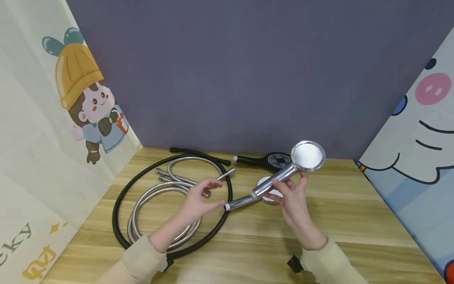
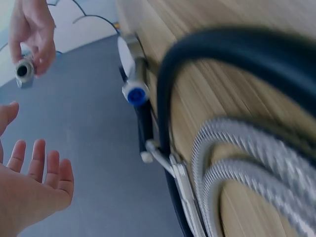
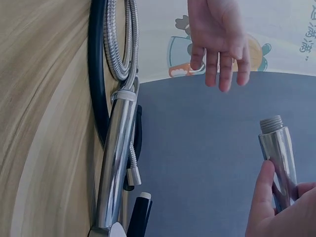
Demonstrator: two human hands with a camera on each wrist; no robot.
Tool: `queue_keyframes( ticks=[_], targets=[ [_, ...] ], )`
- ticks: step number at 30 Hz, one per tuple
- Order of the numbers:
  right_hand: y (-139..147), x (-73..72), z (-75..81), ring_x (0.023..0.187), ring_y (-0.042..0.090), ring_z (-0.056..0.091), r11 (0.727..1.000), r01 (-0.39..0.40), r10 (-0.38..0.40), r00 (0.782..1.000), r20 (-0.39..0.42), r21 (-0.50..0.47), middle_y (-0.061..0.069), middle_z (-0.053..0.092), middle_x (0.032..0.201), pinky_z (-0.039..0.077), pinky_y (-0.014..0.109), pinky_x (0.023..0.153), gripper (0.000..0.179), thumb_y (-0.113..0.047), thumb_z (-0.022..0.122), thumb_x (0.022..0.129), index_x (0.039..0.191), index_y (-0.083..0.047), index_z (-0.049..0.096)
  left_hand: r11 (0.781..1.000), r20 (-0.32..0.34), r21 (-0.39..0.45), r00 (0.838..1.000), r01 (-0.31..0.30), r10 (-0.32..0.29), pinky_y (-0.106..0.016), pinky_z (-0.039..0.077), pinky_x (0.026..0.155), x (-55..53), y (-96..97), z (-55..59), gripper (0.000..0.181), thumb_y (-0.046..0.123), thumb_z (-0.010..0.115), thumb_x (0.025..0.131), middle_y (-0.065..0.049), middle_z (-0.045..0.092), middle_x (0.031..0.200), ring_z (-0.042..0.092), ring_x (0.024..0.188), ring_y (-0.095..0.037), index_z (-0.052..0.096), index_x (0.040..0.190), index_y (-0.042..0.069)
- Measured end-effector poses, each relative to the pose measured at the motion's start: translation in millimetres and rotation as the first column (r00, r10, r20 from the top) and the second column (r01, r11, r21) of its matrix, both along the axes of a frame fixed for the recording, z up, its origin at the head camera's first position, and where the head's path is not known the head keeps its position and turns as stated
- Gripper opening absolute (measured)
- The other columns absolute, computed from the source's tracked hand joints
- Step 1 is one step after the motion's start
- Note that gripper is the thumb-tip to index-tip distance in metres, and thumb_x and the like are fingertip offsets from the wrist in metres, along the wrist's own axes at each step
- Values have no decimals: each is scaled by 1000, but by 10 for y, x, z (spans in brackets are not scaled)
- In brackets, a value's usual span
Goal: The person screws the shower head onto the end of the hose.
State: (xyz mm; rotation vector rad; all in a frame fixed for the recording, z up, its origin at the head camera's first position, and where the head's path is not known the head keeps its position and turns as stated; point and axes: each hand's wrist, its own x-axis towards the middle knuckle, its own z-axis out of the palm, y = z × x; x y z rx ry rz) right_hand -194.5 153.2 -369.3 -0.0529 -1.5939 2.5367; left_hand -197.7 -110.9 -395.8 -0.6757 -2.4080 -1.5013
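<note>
My right hand [image 1: 296, 199] grips a chrome hand shower [image 1: 307, 156] by its handle, tilted, with the round head up to the right. Its threaded handle end [image 3: 271, 124] faces my left hand in the right wrist view. My left hand [image 1: 199, 201] is held over the hoses, palm toward the shower, fingers loosely bent and nothing in them. Under the held shower a second chrome hand shower [image 1: 241, 202] lies on the table, its blue-centred end [image 2: 136, 94] pointing left. The held one partly hides it. A black hand shower [image 1: 250, 160] lies behind.
Left on the wooden table [image 1: 347, 213] lie a large coiled black hose [image 1: 118, 197], a coiled silver metal hose [image 1: 133, 217] and thinner silver hoses [image 1: 184, 159]. A grey panel [image 1: 227, 79] stands at the back, with printed curtains [image 1: 32, 118] at both sides.
</note>
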Motion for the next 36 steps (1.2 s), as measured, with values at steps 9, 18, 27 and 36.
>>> queue_keyframes(
  ticks=[9,18,27,36],
  targets=[
    [20,-10,-62,78,14,65,1000,17,-17,1000,14,-16,3,51,100,56,42,72,81,9,53,89,139,-33,5,996,-27,-91,999,20,-23,-38,48,87,-144,-299,-75,56,17,84,69,-7,64,117,57,107,-23,59,118,8],
    [35,-34,-106,74,15,65,997,35,-36,999,-12,-63,2,54,91,56,43,72,78,9,53,90,135,-33,5,980,30,-169,995,102,-99,-52,44,90,-395,-552,-117,57,23,81,73,-8,62,120,54,111,-33,56,122,8],
    [48,-30,-125,75,15,65,997,36,-36,999,3,-69,1,54,92,56,42,72,77,8,54,89,133,-32,5,953,183,-244,973,182,-139,-53,40,96,-616,-715,-184,54,22,78,76,-9,61,120,52,115,-35,55,122,6],
    [44,-13,-124,80,13,65,999,26,-25,999,29,-41,2,53,96,56,41,71,76,8,53,90,133,-34,6,905,141,-366,974,219,-178,-53,39,98,-860,-817,-274,44,18,78,77,-4,61,117,51,114,-28,60,115,7]
  ],
)
